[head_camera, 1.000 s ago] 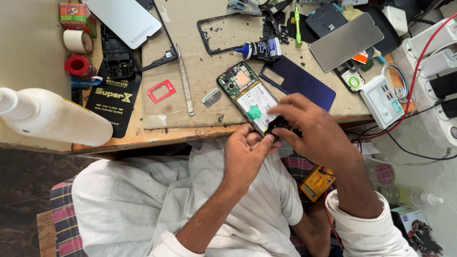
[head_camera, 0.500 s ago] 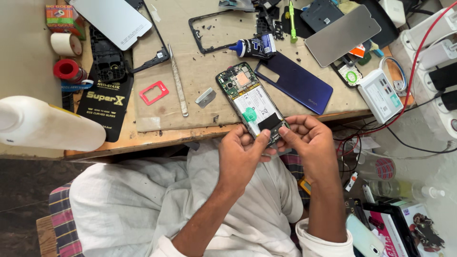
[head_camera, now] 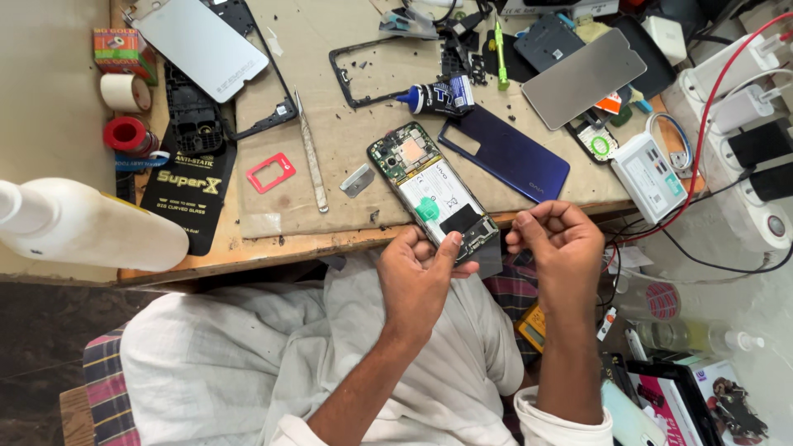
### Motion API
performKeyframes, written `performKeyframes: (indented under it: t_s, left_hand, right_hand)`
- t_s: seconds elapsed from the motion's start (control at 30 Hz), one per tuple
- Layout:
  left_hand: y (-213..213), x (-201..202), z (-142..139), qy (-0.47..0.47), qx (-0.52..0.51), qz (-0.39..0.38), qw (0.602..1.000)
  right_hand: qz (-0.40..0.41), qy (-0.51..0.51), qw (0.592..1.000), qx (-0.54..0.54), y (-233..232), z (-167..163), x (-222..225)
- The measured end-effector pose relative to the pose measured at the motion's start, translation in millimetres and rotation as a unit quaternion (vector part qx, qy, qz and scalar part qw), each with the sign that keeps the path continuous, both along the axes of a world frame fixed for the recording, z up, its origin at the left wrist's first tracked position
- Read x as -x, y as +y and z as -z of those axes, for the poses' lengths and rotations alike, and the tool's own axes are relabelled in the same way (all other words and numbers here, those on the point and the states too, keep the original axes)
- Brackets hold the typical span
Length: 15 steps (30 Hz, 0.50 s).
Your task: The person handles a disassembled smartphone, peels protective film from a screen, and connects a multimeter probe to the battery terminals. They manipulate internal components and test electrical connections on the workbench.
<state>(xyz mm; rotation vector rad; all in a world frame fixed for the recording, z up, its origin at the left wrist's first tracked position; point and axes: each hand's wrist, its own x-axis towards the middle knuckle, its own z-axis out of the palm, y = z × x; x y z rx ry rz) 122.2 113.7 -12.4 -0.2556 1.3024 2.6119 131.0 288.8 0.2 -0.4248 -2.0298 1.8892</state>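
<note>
Head view: opened phone (head_camera: pixel 436 196) lying slantwise at the near edge of the surface (head_camera: pixel 330 140), lower end overhanging toward the lap, steadied there by the left hand (head_camera: pixel 421 277), thumb pressed on its bottom corner. Right hand (head_camera: pixel 555 239) just beside it, apart from the phone, fingers curled closed, pinching something too small to tell. Blue back cover (head_camera: pixel 505 155) and glue tube (head_camera: pixel 434 97) set close behind, within reach.

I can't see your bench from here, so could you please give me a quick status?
Left hand holds opened phone at its lower end. Right hand curled, just off the phone. Blue back cover lies beside it.
</note>
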Motion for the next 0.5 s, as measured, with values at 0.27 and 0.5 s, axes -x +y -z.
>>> performKeyframes:
  t_s: [0.27,0.5]
  left_hand:
    - [-8,-3,-9,-0.015,-0.062,0.026,0.998]
    - [-26,-4,-5,-0.016,-0.039,0.062,0.997]
  right_hand:
    - [-0.079,-0.013,0.996,-0.025,4,-9,-5]
    - [-0.156,-0.036,0.983,0.084,-17,-23,-6]
